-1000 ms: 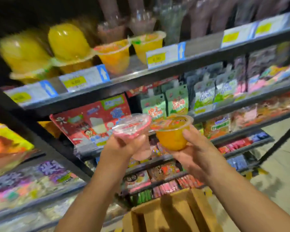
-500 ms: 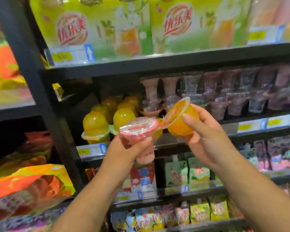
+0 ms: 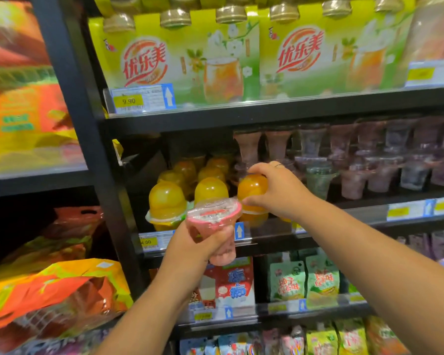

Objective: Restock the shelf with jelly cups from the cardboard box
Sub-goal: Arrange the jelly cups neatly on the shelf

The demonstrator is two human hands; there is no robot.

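My right hand (image 3: 277, 190) grips an orange jelly cup (image 3: 251, 190) turned upside down, over another orange cup at the front of the middle shelf (image 3: 344, 224); whether they touch I cannot tell. To its left stand several stacked orange jelly cups (image 3: 167, 201) of the same kind. My left hand (image 3: 192, 247) holds a pink jelly cup (image 3: 213, 221) upright by its narrow stem, in front of the shelf edge and below the orange cups. Rows of purple and pink stemmed jelly cups (image 3: 369, 165) fill the right side of the same shelf. The cardboard box is out of view.
Green drink multipacks (image 3: 190, 60) fill the shelf above, with a low gap over the jelly cups. A black upright post (image 3: 87, 149) bounds the bay on the left; orange snack bags (image 3: 49, 290) lie beyond it. Pouches (image 3: 305, 280) hang on the shelf below.
My right hand has turned the orange cup upside down and carried it forward onto the shelf's stack. My left hand with the pink cup stayed low in front. The view rose from the box.
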